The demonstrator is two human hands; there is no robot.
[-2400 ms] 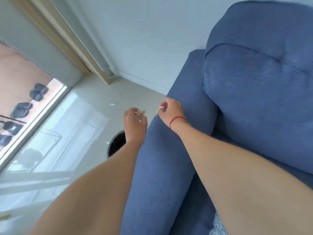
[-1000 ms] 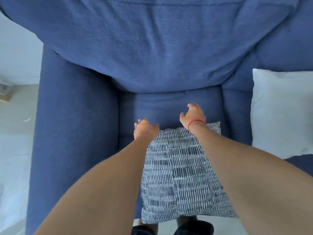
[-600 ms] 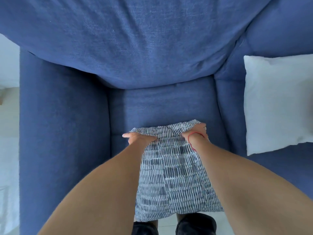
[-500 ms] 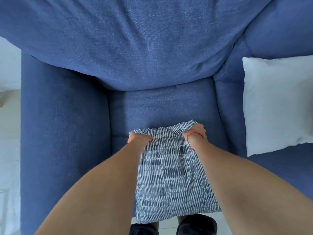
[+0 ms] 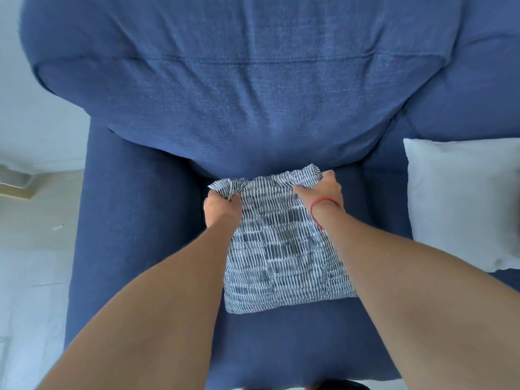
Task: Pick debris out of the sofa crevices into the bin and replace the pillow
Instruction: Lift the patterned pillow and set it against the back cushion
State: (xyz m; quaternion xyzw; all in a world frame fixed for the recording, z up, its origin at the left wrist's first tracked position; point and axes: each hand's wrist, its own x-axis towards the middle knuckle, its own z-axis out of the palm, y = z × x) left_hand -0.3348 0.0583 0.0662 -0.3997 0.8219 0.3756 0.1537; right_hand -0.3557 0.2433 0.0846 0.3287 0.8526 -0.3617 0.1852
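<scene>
Surroundings: a plain white rectangular cushion (image 5: pixel 461 201) lies on the neighbouring seat to the right, apart from the patterned one; a small pale scrap (image 5: pixel 57 228) lies on the light floor (image 5: pixel 31 249) left of the armrest.
In the way: both bare forearms cross the seat and cover the lower side edges of the pillow.
Pillow: a square fabric pillow with a navy-and-white dashed stripe pattern (image 5: pixel 281 249) lies flat on the seat of the dark blue fabric sofa (image 5: pixel 239 88), its far edge just beside the back cushion.
Left hand (image 5: pixel 221 208): clenched on the pillow's far left corner, fabric bunched.
Right hand (image 5: pixel 320 188): clenched on the far right corner; a thin red string bracelet (image 5: pixel 323 202) circles the wrist.
Writing: none readable.
</scene>
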